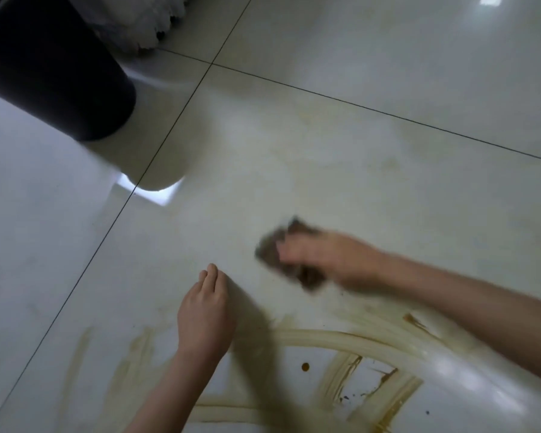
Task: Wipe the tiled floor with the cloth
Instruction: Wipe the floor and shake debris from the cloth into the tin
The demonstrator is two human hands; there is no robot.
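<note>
Floor [388, 57]: glossy pale tiles, dark grout lines.
Bin [53, 67]: black, far left, standing on the floor.
Fringed white fabric [150, 23]: behind the bin.
Smears [341, 339]: brown, near side.
Cloth [270, 250]: brown, on the floor beyond the smears, clutched by the blurred right hand [325, 260].
Left hand [205, 310]: fingers straight, resting on the floor.

A right hand [325, 264] and the brown cloth [270, 250] under it show only as a blur, the cloth largely covered and the fingers' hold unreadable. The forearm behind the left hand [205, 317] leaves the frame at the bottom, the right at the side. A black bin [53, 67] is cropped top and left. A white fringed object [150, 20] at the top edge cannot be identified. Brown smears [341, 337] run off the bottom.
</note>
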